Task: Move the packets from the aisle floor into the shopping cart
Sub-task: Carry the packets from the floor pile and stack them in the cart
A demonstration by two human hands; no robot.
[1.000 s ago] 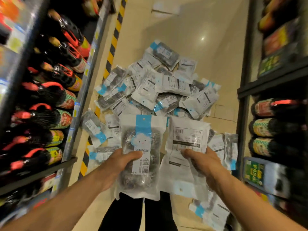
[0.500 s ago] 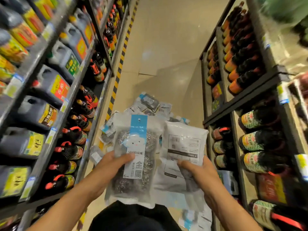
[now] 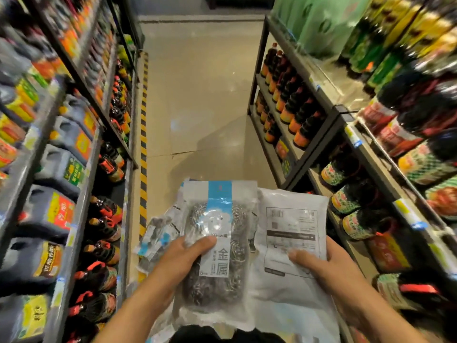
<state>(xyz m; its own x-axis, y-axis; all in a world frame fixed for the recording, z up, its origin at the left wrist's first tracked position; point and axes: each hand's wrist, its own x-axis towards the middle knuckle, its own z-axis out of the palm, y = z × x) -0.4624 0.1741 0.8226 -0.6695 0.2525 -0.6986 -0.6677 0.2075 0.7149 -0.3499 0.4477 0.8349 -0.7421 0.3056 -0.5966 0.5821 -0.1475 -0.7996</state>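
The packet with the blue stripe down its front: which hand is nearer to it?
Left. The left hand holds the blue-striped packet at its left edge, thumb across its label. The right hand is off to its right, gripping the white packet beside it.

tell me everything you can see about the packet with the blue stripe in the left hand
The blue-striped packet is a clear plastic pouch with a white top band and a blue stripe down its middle. Coiled metal scouring balls show through it. It is held upright, front facing the camera. The left hand grips its left edge, thumb across the white label. Its right edge overlaps the white packet beside it.
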